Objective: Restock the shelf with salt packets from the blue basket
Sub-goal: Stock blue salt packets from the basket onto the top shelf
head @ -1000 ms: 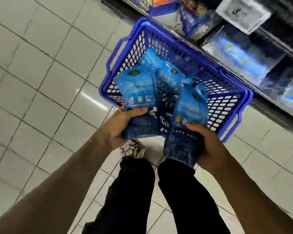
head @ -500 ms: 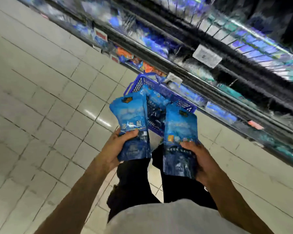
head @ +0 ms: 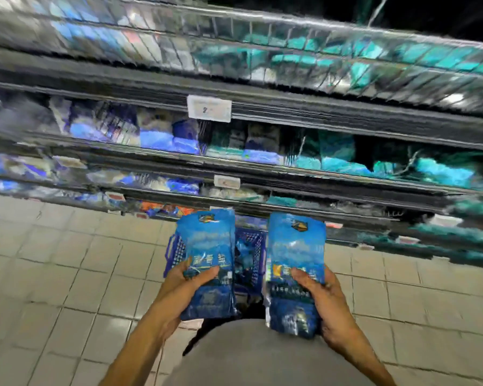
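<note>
In the lower middle of the frame, the left hand (head: 188, 285) and right hand (head: 325, 299) are each gripping an upright salt packet (head: 207, 246) above the blue basket (head: 176, 252), and a packet gripped so low could be slipping before reaching the shelf (head: 262, 162).

A pale tiled floor (head: 67, 274) fills the lower frame; the blue basket (head: 248, 254) seemingly sits on it at centre. Blurred shelves (head: 318, 115) above carry packets.

Two salt packets (head: 207, 257) (head: 294, 263) side by side, basket (head: 248, 246) between and below, shelves (head: 262, 174) beyond.
</note>
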Motion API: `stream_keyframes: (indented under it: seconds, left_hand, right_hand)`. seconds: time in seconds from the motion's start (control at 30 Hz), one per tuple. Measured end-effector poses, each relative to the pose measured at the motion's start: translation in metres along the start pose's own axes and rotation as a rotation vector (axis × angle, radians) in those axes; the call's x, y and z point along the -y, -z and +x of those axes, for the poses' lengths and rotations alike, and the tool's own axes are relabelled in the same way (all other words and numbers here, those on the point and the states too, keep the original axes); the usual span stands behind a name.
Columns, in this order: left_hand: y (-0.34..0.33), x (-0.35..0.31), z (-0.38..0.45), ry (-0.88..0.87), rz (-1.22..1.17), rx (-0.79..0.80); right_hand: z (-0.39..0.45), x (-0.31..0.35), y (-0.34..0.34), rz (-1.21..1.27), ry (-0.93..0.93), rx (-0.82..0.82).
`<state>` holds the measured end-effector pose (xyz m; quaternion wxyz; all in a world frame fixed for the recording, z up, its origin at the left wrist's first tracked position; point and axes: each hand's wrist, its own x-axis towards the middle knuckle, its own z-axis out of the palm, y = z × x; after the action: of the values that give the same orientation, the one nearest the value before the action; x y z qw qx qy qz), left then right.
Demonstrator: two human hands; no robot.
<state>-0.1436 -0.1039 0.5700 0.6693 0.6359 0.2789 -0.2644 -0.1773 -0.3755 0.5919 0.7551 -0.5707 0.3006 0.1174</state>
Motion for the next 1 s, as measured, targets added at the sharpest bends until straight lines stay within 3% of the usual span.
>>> stream_keyframes:
  seconds: [0.17, 0.63, 0.8, 1.0]
  left_hand:
    - [-0.038, -0.027, 0.012, -0.058, 0.173, 0.168]
    - [-0.209, -0.026, 0.001, -0.186, 0.664, 0.682]
    - [-0.291, 0.002, -0.031, -0.191, 0.767, 0.851]
    - [-0.393, 0.049, -0.081, -0.212, 0.839, 0.956]
  right_hand:
    - [-0.035, 0.000, 0.027, 0.144, 0.061, -0.170]
    - [-0.159, -0.049, 0.116, 0.488, 0.247, -0.881]
    - [-0.199, -0.062, 0.166, 0.557, 0.309, -1.046]
    - [-0.236, -0.077, 0.251, 0.624, 0.283, -1.119]
